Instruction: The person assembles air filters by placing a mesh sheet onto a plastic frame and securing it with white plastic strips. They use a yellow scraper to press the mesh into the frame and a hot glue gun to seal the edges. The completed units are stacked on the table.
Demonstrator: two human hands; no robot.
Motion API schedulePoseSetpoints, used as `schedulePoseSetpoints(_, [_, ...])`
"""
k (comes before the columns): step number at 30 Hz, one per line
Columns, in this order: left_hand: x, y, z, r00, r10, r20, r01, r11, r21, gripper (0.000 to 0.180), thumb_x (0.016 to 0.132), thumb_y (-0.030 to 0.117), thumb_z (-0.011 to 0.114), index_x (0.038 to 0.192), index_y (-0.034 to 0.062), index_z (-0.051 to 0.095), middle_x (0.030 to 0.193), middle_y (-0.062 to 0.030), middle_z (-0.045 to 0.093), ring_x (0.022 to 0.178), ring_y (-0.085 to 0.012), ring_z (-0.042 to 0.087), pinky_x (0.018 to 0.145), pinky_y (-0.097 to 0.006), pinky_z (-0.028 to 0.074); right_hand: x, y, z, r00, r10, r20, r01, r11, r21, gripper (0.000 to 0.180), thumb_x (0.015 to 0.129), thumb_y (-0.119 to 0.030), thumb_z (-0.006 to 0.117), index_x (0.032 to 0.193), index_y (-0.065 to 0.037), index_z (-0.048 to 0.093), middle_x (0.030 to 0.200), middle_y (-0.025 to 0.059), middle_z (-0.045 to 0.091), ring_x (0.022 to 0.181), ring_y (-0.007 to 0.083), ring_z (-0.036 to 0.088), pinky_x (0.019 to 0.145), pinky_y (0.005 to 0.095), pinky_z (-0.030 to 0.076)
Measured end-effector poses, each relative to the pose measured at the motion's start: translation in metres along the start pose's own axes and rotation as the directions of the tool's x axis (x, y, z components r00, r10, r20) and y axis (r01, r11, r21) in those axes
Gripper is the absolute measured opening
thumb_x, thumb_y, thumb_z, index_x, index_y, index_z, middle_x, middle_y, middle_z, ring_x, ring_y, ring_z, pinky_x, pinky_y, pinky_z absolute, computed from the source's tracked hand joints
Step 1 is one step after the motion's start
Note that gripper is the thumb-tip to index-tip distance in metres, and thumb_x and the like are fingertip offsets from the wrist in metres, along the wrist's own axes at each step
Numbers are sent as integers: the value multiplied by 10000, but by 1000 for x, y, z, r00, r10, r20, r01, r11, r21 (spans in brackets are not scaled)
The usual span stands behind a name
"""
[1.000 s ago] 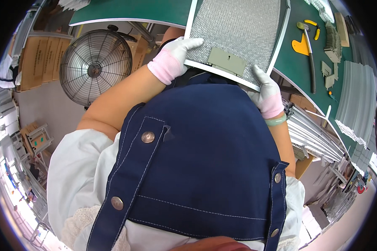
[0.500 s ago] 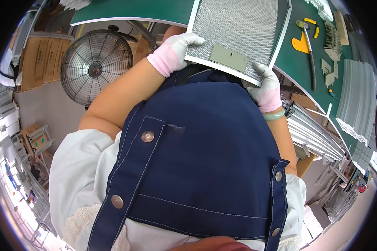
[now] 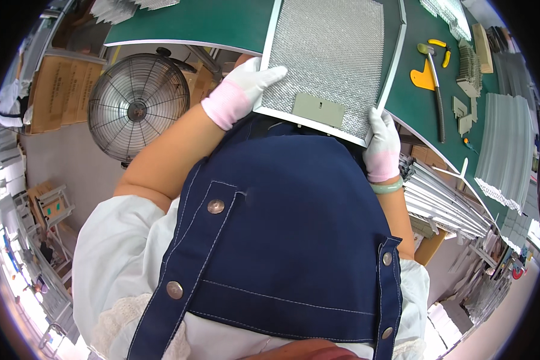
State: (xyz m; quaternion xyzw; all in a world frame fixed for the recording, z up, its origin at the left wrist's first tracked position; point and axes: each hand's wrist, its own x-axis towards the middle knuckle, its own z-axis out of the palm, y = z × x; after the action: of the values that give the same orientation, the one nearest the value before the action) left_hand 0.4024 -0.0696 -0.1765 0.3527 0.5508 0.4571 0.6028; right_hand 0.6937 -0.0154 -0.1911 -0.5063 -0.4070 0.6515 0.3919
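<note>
The left hand (image 3: 246,87), in a white knit glove with a pink cuff, grips the lower left part of a metal mesh filter panel (image 3: 324,54). Its thumb lies over the mesh beside the left rail; its other fingers are mostly hidden, so how far they curl underneath cannot be told. The right hand (image 3: 383,144), gloved alike, is partly closed around the lower right corner, its fingertips against the right rail.

The panel's near end juts past the edge of a green surface (image 3: 192,24) toward the navy apron (image 3: 282,228), and its far part lies over that surface. A strip of green shows between the mesh and the upper right rail. 1 flat grey-green plate (image 3: 318,110) with a small dark slot sits against the near rail, between the 2 hands.

Right of the panel, a hammer (image 3: 440,111) with a dark handle lies across an orange-yellow flat piece (image 3: 423,78), near a yellow-handled tool (image 3: 446,55). Beyond them are stacked grey-green pieces (image 3: 469,69) and long grey panels (image 3: 503,150). A black floor fan (image 3: 139,111) stands at left, near cardboard boxes (image 3: 66,90).
</note>
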Motion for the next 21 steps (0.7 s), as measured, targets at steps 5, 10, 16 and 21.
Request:
schedulePoseSetpoints(5, [12, -8, -12, 991, 132, 2, -126, 942, 311, 391, 1002, 223, 536, 1243, -84, 514, 1135, -105, 628, 1020, -161, 599, 927, -310, 480, -5, -10, 1, 983, 16, 185, -2, 997, -73, 329, 1035, -239, 504, 1200, 40, 563, 987, 16, 571, 899, 113, 521, 844, 282, 439])
schedulePoseSetpoints(10, [-9, 23, -4, 977, 45, 206, -70, 991, 112, 401, 1014, 259, 532, 1259, -58, 524, 1134, -92, 625, 1043, -155, 598, 968, -316, 474, 10, -6, -19, 992, 49, 116, -54, 998, 42, 357, 1032, -262, 522, 1248, 19, 559, 1037, 12, 556, 970, 94, 498, 920, 264, 403])
schedulePoseSetpoints(16, [11, 51, -9, 995, 40, 87, -78, 859, 506, 396, 1022, 301, 526, 1209, -46, 567, 1072, -77, 641, 1003, -136, 580, 927, -306, 465, 2, -25, -13, 935, 47, 352, -25, 998, -65, 434, 1026, -238, 522, 1355, 40, 472, 1275, 70, 567, 1133, 131, 528, 1040, 311, 398])
schedulePoseSetpoints(21, [37, 44, -29, 933, 230, 276, -334, 839, 430, 399, 1023, 325, 521, 1191, -33, 570, 1046, -50, 621, 964, -128, 559, 891, -300, 462, -13, -33, -7, 930, -13, 367, -9, 998, 58, 465, 1014, -190, 522, 1405, 40, 422, 1306, 75, 555, 1140, 158, 540, 1034, 332, 417])
